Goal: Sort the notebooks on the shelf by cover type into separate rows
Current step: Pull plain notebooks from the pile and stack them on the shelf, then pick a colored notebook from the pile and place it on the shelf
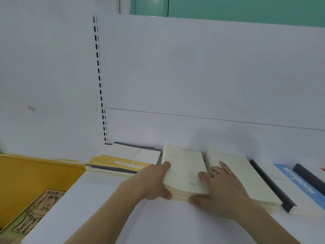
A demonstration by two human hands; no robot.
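A stack of cream notebooks with blue constellation drawings (182, 166) lies on the white shelf (158, 222). My left hand (154, 180) grips its left edge, thumb at the front corner. My right hand (219, 187) holds its right front corner, fingers on the cover and thumb under the front edge. To the left lies a pile topped by a yellow and white notebook (123, 159). Right of the held stack sits another cream stack (246, 180), then a black-spined notebook (270, 185) and a blue-banded one (299, 182).
A yellow bin (35, 173) stands at the left with a cartoon-printed item (38, 208) inside. The white back panel (193, 85) with a slotted upright (100, 80) closes the shelf behind. A dark notebook (309, 175) lies at the far right.
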